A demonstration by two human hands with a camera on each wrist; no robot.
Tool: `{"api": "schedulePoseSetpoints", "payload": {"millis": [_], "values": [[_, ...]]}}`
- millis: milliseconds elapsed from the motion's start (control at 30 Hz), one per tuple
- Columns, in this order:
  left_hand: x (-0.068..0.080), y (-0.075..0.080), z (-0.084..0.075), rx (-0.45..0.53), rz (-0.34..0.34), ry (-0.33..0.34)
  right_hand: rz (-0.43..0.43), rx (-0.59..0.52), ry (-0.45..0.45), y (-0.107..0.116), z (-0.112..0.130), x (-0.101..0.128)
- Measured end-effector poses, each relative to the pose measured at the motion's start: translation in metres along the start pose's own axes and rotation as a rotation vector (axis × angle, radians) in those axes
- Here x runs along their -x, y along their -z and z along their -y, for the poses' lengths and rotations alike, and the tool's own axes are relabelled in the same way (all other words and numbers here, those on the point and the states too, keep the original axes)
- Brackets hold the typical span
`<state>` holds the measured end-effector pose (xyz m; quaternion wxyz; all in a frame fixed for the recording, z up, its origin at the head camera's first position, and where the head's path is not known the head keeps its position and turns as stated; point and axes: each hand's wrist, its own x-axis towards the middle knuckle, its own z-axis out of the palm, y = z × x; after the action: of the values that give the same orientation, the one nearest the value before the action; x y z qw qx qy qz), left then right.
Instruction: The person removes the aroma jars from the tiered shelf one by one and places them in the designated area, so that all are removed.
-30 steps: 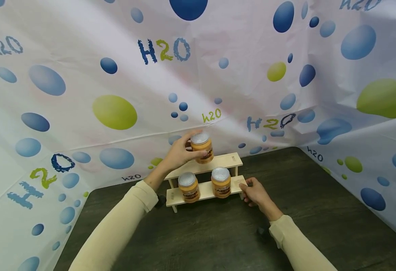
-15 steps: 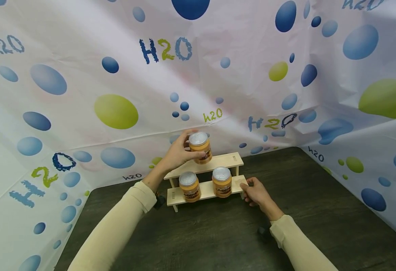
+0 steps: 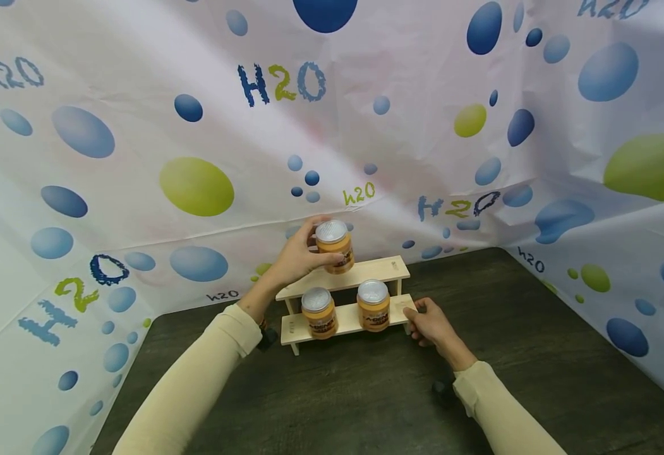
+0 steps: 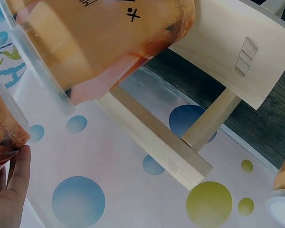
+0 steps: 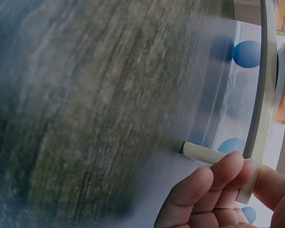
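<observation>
Jar [image 3: 334, 246] gripped by left hand [image 3: 297, 259]; label unreadable; backdrop [image 3: 281, 84] reads "H2O".

Left hand [image 3: 297, 256] shifts its orange jar [image 3: 334, 246] slightly left & down vs. a sec ago, closer to top shelf [image 3: 366, 273] of rack.
</observation>
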<state>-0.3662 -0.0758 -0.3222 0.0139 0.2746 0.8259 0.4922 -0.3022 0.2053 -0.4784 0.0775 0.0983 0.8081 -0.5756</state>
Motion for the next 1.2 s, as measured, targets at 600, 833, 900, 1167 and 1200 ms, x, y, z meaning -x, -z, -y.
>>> {"api": "schedulePoseSetpoints", "payload": {"millis": [600,833,900,1167,1200], "values": [[0.012,0.021,0.000,-0.059,-0.069,0.009,0.007,-0.007,0.004,-0.001,0.001,0.001],[0.018,0.029,0.002,-0.048,-0.079,0.026,0.008,-0.008,0.007,0.001,0.000,0.002],[0.019,0.031,0.002,-0.045,-0.082,0.034,0.010,-0.006,0.008,0.001,0.000,0.002],[0.025,0.039,0.001,-0.058,-0.094,0.051,0.013,0.008,0.008,0.000,0.002,0.004],[0.026,0.039,0.000,-0.062,-0.095,0.051,0.014,0.007,0.006,0.000,0.002,0.004]]}}
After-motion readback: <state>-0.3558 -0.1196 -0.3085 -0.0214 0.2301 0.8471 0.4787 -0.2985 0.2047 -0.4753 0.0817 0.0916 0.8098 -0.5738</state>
